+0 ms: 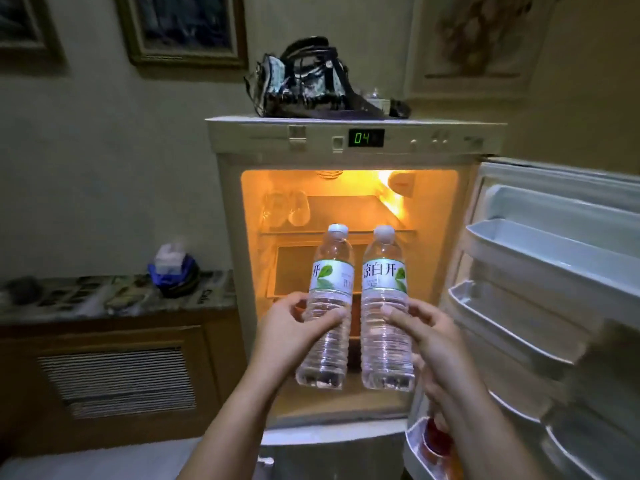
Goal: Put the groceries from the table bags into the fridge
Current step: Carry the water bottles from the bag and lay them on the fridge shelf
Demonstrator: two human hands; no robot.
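I stand before the open fridge (228, 271), lit orange inside. My left hand (294, 327) grips a clear water bottle (329, 282) with a white and green label. My right hand (429, 330) grips a second, matching water bottle (384, 282). Both bottles are upright, side by side, held in front of the fridge's middle shelf. On the top glass shelf (346, 232), at its left, lie pale clear containers (287, 209). No grocery bags or table are in view.
The fridge door (554, 271) swings open to the right, with several white door racks; something red (438, 441) sits in the lowest one. A black bag (311, 81) rests on top of the fridge. A counter (114, 296) with a blue bundle (173, 271) stands left.
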